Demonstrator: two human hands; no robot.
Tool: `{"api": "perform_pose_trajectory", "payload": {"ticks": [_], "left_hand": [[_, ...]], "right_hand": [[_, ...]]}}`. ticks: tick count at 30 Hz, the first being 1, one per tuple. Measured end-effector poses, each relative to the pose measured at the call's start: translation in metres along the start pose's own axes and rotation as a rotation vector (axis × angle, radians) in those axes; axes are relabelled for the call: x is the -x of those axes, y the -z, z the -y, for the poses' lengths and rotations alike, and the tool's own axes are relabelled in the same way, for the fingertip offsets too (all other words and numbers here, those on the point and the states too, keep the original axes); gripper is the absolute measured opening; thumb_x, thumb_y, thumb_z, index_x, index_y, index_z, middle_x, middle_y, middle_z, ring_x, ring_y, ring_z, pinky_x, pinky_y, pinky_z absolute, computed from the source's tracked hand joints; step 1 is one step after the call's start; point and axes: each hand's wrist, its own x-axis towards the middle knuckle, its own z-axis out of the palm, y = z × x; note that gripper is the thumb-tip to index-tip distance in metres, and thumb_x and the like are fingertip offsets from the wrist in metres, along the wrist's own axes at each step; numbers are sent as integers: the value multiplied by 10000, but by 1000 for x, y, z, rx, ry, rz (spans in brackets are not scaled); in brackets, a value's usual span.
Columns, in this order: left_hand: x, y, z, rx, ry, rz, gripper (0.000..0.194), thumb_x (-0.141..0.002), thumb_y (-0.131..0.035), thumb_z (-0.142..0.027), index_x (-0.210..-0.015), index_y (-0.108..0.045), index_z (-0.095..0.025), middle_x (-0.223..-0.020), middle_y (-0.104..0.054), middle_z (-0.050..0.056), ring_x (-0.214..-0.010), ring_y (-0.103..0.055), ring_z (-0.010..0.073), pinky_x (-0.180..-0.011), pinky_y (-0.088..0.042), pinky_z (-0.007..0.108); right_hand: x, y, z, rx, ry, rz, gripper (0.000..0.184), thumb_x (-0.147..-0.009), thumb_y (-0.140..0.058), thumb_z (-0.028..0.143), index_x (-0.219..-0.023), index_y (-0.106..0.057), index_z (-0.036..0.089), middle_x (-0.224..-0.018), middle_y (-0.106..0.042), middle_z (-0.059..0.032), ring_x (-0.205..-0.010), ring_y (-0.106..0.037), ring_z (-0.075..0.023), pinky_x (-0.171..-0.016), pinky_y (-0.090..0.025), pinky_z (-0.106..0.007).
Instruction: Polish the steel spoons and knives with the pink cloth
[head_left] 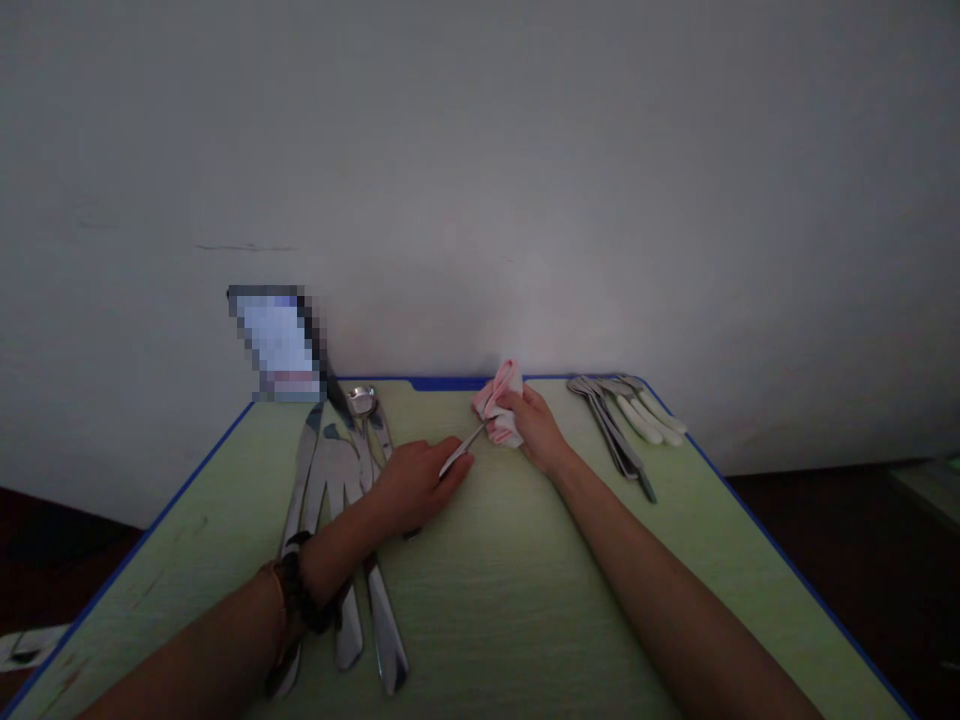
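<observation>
My left hand (420, 482) is closed on the handle of a metal piece of cutlery (463, 448), which slants up to the right. Its far end runs into a pink and white cloth (501, 402), so its kind stays hidden. My right hand (534, 425) grips that cloth around the end, fingers pinched on the folds. Under and beside my left forearm lie several large metal utensils, among them a knife (304, 470) and a ladle-like spoon (363, 402). To the right of my right hand rests a bunch of metal spoons (609, 425).
White-handled utensils (639, 415) lie by the spoons at the table's right edge. A lit, blurred phone-like screen (279, 340) leans at the back left. The pale green table (495, 620) has a blue rim and meets a grey wall (480, 180).
</observation>
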Motion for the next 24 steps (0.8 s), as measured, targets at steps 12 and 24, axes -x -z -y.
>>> {"api": "perform_pose_trajectory", "payload": {"ticks": [12, 24], "left_hand": [[0, 0, 0, -7, -3, -10, 354, -951, -255, -379, -875, -546, -194, -696, -628, 42, -691, -616, 201, -626, -390, 274], [0, -2, 1, -9, -15, -12, 363, -951, -247, -377, -883, -552, -190, -703, -634, 55, -690, -622, 218, -624, -396, 291]], "right_hand": [[1, -2, 2, -58, -65, -29, 111, -641, -545, 242, -727, -531, 173, -548, -555, 30, -423, -443, -85, -388, -334, -198], [2, -3, 3, -52, -62, -21, 101, -651, -540, 234, -734, -528, 179, -544, -539, 35, -409, -440, -87, -374, -335, -205]]}}
